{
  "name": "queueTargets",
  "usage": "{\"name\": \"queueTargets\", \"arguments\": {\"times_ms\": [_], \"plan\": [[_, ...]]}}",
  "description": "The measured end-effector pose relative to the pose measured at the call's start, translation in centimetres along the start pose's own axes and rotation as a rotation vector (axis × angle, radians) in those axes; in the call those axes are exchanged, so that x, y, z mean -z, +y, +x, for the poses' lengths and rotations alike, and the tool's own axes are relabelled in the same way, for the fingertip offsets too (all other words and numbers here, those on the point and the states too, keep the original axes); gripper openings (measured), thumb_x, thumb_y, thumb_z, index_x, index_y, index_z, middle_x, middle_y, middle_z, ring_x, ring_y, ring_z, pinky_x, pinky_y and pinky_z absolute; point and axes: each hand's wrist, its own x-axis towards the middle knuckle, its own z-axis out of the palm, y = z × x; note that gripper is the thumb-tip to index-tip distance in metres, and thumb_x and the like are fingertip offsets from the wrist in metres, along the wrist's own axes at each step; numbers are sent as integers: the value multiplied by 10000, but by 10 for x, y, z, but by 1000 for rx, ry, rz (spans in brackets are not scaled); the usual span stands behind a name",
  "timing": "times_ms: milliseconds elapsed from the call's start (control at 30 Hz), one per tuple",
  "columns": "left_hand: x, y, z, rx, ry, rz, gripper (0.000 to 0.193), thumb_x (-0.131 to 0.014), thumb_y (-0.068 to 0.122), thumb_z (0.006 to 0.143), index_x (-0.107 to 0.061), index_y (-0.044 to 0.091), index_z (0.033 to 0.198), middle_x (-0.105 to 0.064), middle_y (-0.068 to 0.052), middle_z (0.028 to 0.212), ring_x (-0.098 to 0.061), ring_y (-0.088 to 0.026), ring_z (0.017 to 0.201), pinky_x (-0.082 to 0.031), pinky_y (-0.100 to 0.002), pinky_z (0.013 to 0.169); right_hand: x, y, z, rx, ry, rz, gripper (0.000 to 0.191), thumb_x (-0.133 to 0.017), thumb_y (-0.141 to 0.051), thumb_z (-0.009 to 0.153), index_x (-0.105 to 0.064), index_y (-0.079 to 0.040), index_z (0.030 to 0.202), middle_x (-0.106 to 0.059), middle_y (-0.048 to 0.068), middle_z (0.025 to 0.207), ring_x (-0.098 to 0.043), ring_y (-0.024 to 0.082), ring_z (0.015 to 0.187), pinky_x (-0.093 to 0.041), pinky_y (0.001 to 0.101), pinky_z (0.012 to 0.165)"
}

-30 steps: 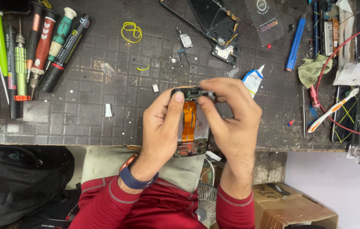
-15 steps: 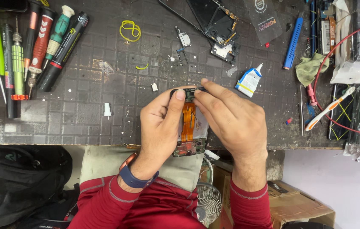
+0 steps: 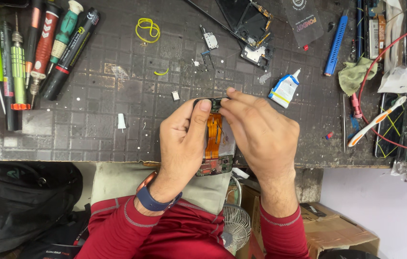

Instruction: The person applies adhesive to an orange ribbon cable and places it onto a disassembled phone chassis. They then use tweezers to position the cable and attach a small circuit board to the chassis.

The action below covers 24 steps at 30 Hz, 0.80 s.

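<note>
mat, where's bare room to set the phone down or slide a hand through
Barest patch: the mat between the screwdrivers and the left hand, with only a small white cap on it. A narrower strip lies between the right hand and the toothbrush. Crowded: top centre around the phone frame, and the right edge with its red wire.

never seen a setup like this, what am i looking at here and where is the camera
The camera sits on a person's head and looks down at their own two bare hands over a dark gridded work mat. The left hand and right hand together hold an opened phone with an orange ribbon cable showing inside; the right fingertips pinch at its top edge. On the mat lie a row of screwdrivers, a yellow rubber band, a small glue tube, a blue pen-like tool, a toothbrush and another dismantled phone frame. A black backpack sits lower left.
</note>
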Motion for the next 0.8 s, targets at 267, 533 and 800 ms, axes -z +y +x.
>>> {"name": "queueTargets", "arguments": {"times_ms": [267, 533, 800], "plan": [[-3, 3, -2, -16, 13, 21, 302, -586, 259, 1080, -722, -11, 1076, -622, 80, 837, -482, 20, 734, -400, -188, 594, -3, 8, 2, -577, -101, 599, 184, -812, -4, 895, -758, 14, 1069, -605, -20, 895, -477, 19, 733, -375, 193, 602], [8, 4, -1, 43, -56, -184, 415, -430, 308, 1134, -691, -8, 1074, -667, 49, 902, -560, 0, 811, -484, -207, 699, -9, 6, 5, -665, -83, 721, 156, -777, 10, 901, -735, 30, 1049, -529, -47, 908, -463, -10, 743, -368, 163, 588], [5, 4, -1, -25, -146, -106, 323, -502, 234, 1124, -668, -30, 1211, -683, 27, 995, -566, -6, 885, -483, -207, 753, -8, 12, -2, -664, -56, 810, 166, -784, 35, 917, -738, 39, 1076, -535, -37, 924, -487, 5, 787, -399, 171, 646]]}}
